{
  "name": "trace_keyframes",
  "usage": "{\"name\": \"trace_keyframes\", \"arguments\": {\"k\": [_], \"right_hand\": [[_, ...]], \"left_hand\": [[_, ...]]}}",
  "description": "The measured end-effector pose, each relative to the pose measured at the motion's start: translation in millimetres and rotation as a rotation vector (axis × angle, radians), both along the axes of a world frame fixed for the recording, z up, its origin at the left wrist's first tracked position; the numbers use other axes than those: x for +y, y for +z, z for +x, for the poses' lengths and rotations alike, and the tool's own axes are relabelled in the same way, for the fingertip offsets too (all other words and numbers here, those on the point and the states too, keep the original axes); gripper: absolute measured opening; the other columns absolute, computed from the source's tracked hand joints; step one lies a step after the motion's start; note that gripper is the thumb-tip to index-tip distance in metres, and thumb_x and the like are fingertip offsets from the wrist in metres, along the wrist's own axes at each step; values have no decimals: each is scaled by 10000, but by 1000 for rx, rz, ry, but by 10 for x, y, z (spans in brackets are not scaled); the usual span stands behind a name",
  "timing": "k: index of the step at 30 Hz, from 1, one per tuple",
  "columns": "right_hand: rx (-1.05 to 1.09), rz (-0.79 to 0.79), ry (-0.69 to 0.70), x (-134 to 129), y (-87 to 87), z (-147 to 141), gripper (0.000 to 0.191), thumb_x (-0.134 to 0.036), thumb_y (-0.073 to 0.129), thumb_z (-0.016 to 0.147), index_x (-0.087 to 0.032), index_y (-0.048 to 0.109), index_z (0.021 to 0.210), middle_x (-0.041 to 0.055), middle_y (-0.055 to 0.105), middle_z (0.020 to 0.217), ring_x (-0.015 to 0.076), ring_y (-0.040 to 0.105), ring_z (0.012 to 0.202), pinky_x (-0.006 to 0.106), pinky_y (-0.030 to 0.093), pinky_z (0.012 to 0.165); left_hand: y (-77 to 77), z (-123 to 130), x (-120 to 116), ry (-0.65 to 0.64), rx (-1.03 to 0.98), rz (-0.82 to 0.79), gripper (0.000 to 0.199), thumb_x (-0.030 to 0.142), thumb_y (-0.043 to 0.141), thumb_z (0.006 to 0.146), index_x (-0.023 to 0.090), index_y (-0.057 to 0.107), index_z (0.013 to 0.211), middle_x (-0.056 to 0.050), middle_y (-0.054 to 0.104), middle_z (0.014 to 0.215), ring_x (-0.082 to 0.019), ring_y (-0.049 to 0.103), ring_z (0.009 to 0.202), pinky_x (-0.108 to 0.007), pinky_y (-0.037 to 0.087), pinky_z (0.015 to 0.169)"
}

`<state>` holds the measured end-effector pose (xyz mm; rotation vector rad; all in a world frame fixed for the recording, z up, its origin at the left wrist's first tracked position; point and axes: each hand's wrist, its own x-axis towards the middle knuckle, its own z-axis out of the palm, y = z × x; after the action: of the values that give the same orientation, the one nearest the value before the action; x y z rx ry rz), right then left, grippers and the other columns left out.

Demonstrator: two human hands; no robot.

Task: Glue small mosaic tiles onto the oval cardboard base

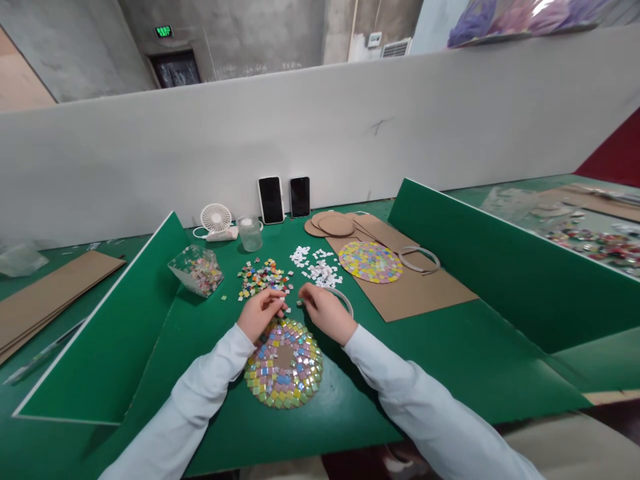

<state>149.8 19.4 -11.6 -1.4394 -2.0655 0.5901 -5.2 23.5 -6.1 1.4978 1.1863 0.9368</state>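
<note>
A round mosaic disc [285, 357] lies flat on the green table in front of me. Shiny pastel tiles ring its bare brown centre. Just over its upper left edge is my left hand [260, 313], its thumb and fingers pinched on a small whitish mosaic tile [281, 300]. My right hand [328, 312] hovers beyond the disc's upper right, fingertips closed together; a tiny piece may be between them, but I cannot make it out. Loose coloured tiles [263, 277] are spread behind my left hand, and a heap of white pieces [323, 272] lies behind my right.
A clear container of tiles [199, 272] stands tilted at left. Behind are a small fan [216, 219], a cup [249, 235] and two phones [271, 200]. At right, a second mosaic disc [370, 261] and a ring [423, 260] rest on cardboard [415, 300]. Green partitions [480, 267] flank me.
</note>
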Motion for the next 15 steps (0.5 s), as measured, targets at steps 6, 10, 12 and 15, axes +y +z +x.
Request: {"name": "trace_keyframes", "arguments": {"k": [6,10,12,15], "right_hand": [[371,-205,65,-11,78,0,138,-82,363,681,-171,467,694,-22,482,663,73,457,484,191,372,493],[569,-318,150,1,78,-9,91,-129,404,672,-164,488,671,-33,482,619,61,430,447,194,368,463],[613,-326,179,-1,73,-11,93,-144,428,664,-164,503,714,-39,473,592,62,421,446,196,367,455],[638,-302,200,-12,54,-17,249,-144,447,656,-181,477,901,-57,443,579,61,413,445,194,366,446]], "left_hand": [[1,5,-58,-28,224,185,136,219,466,669,157,494,787,1,587,635,-123,557,591,-245,425,587],[10,17,-95,-67,415,310,133,206,453,687,162,502,803,3,590,634,-130,554,598,-226,411,547],[17,20,-105,-93,459,342,139,207,443,700,159,508,813,-2,596,652,-127,553,595,-222,413,544],[26,24,-111,-115,473,369,135,202,438,706,160,517,807,-9,610,697,-128,568,639,-221,426,589]]}}
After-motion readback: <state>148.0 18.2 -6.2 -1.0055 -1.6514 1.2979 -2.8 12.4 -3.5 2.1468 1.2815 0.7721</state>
